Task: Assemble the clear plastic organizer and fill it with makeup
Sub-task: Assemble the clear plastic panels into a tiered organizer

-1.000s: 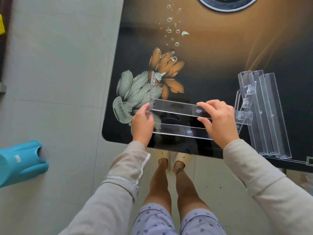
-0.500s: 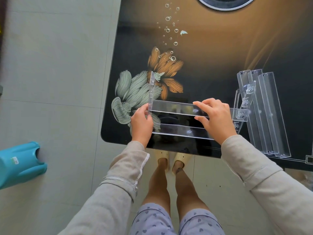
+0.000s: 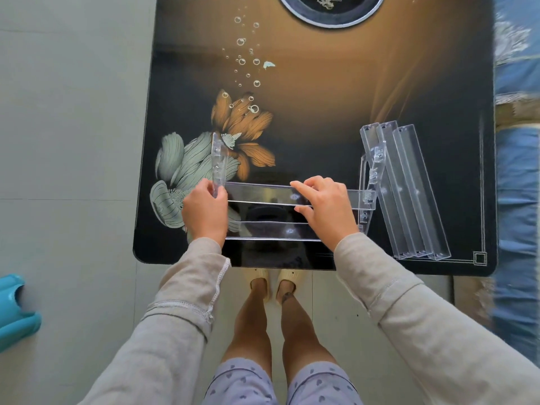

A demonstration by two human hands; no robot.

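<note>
pinching the lower end of the upright left side panel (image 3: 219, 159) with my left hand (image 3: 204, 213), fingers (image 3: 204, 185) curled round it, i grip the upper tray (image 3: 260, 193) in my right hand (image 3: 328, 210), fingers on top, thumb beneath. the clear plastic organizer (image 3: 263, 230) sits at the near edge of the glossy black table (image 3: 336, 118), printed with flowers and bubbles. three long see-through troughs (image 3: 409, 194) lie just beside its right panel (image 3: 371, 173). my right wrist hides the lower tray's end; transparent edges are hard to trace.
</note>
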